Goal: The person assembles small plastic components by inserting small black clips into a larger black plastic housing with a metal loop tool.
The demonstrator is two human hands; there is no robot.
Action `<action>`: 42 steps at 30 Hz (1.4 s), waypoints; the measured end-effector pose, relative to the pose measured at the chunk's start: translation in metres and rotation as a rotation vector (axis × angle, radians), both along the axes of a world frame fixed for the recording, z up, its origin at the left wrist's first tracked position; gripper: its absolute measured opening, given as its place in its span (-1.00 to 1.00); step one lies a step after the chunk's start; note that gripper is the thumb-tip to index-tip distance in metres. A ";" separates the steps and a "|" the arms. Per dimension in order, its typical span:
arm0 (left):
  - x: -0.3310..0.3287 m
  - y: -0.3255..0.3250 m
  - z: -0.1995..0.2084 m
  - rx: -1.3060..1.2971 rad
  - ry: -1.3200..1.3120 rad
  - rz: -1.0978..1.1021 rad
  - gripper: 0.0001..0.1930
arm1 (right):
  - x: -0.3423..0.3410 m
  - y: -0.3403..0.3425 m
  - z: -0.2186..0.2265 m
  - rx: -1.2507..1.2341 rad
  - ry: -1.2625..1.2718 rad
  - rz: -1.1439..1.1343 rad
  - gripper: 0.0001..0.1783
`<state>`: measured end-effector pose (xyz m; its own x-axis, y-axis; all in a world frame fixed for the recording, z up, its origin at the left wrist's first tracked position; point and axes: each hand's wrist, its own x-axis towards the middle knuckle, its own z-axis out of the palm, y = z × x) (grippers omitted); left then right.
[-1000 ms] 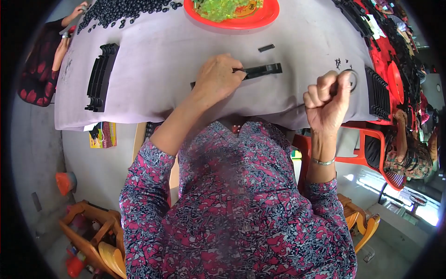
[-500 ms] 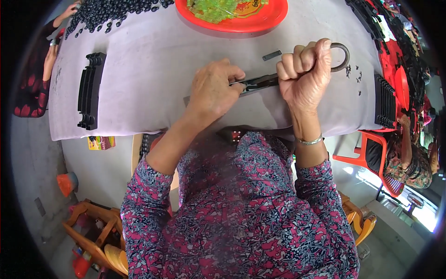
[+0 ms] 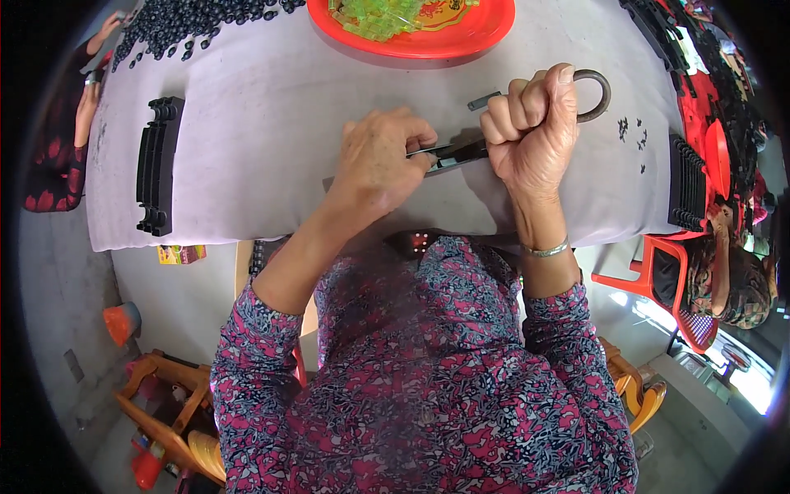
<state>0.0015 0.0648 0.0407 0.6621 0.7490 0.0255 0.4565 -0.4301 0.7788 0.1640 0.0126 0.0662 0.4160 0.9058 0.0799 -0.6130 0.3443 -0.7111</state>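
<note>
My right hand (image 3: 531, 132) is closed around dark metal scissors (image 3: 471, 151). One round loop of their handle sticks out beyond my fist, and their blades point left toward my other hand. My left hand (image 3: 383, 156) pinches a long, flat grey strip (image 3: 448, 165) between thumb and fingers, low over the table. The blade tips meet the strip right by my left fingertips; the exact contact is hidden. Just behind my right fist lies a small dark grey bar (image 3: 484, 100).
A red plate (image 3: 461, 46) with green translucent pieces stands at the far middle, near many black beads (image 3: 197, 20). Black ribbed plastic parts lie at the left (image 3: 158, 165) and right (image 3: 687, 181). Tiny black bits (image 3: 642, 136) lie at right. Other people sit beside the table.
My right hand and the scissors have moved slightly left, toward my left hand. The left hand keeps its pinch on the strip. The whole view has shifted a little.
</note>
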 end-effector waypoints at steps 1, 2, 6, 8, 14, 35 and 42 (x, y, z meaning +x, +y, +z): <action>0.000 0.000 0.000 0.014 -0.005 -0.003 -0.84 | 0.000 0.000 0.000 0.000 0.001 -0.001 -0.47; 0.000 0.000 0.000 0.027 -0.010 -0.006 -0.84 | 0.000 0.000 0.000 0.000 -0.012 0.006 -0.47; 0.000 0.000 0.002 -0.022 -0.008 -0.003 -0.84 | 0.000 0.001 0.002 -0.009 -0.017 0.012 -0.46; 0.000 0.000 0.002 -0.033 -0.017 -0.003 -0.84 | 0.001 0.001 0.001 -0.001 -0.015 0.015 -0.45; -0.001 0.000 0.002 -0.001 -0.023 -0.005 -0.83 | -0.002 0.002 0.000 -0.022 -0.127 0.021 -0.51; 0.000 0.000 0.001 0.011 -0.096 -0.049 -0.84 | 0.000 0.005 -0.003 -0.087 0.021 -0.040 -0.50; 0.001 0.002 0.000 -0.010 -0.014 -0.049 -0.85 | -0.002 0.003 -0.005 -0.129 0.070 -0.134 -0.48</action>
<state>0.0029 0.0671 0.0411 0.6976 0.7159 0.0279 0.4241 -0.4441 0.7892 0.1623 0.0160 0.0612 0.5339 0.8429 -0.0673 -0.6177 0.3345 -0.7117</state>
